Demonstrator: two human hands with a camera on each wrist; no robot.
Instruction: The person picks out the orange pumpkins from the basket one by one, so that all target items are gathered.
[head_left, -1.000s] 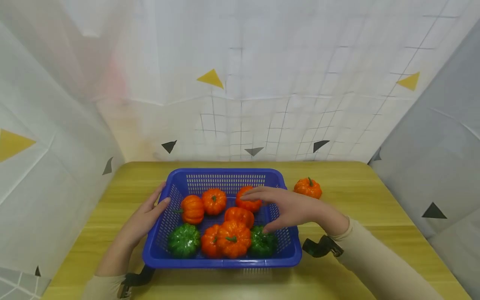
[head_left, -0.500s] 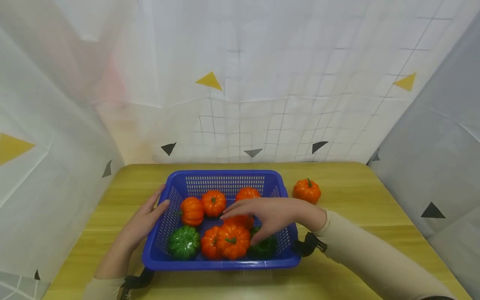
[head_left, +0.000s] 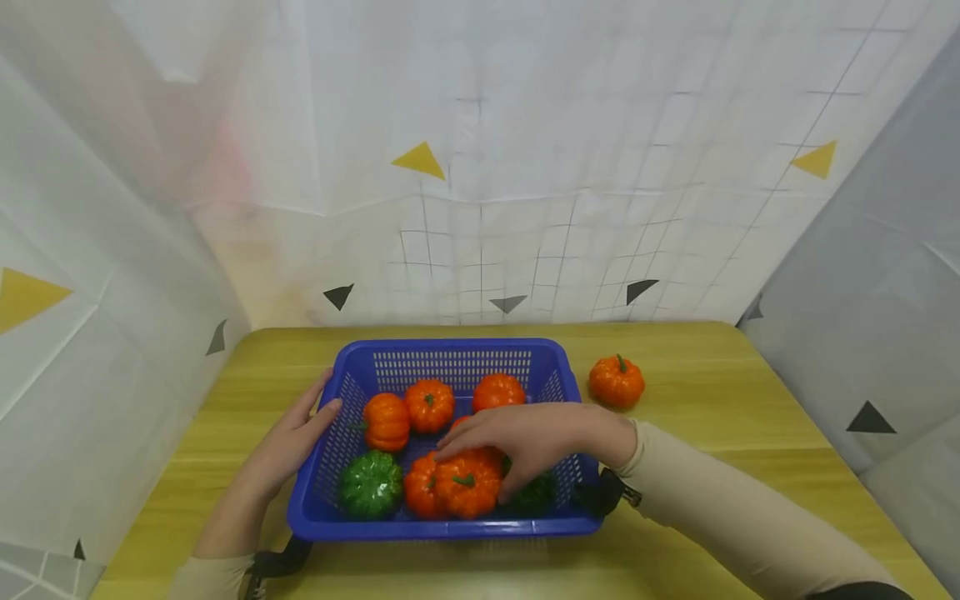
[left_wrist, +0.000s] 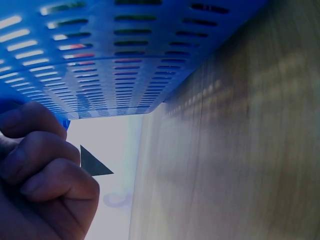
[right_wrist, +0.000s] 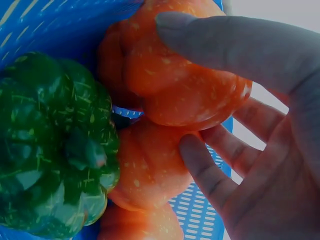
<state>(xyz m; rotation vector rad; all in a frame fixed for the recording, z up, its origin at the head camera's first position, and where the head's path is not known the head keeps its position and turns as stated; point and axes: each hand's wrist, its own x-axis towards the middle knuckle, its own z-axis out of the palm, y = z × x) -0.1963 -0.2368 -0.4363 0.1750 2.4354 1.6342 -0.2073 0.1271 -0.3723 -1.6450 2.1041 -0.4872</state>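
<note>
A blue plastic basket [head_left: 450, 530] holds several glossy orange pumpkins and two green ones. My left hand [head_left: 281, 446] holds the basket's left rim; the left wrist view shows its curled fingers [left_wrist: 55, 175] beside the slotted wall. Inside the basket, my right hand [head_left: 536, 437] grips the orange pumpkin [head_left: 468, 483] that lies on top of the front group. In the right wrist view the thumb [right_wrist: 215, 42] lies across this pumpkin, with the other fingers around its far side. Beneath my right hand, a green pumpkin [right_wrist: 55, 145] and another orange pumpkin [right_wrist: 150, 165] are partly hidden in the head view.
One orange pumpkin [head_left: 617, 382] stands on the wooden table [head_left: 697, 400], right of the basket. Left in the basket sit a green pumpkin [head_left: 371, 486] and an orange one [head_left: 387, 422]. White sheets [head_left: 525, 250] hang behind and at both sides.
My right hand has moved left and down from above the basket's right part and closed around the top orange pumpkin. The left hand stays on the rim.
</note>
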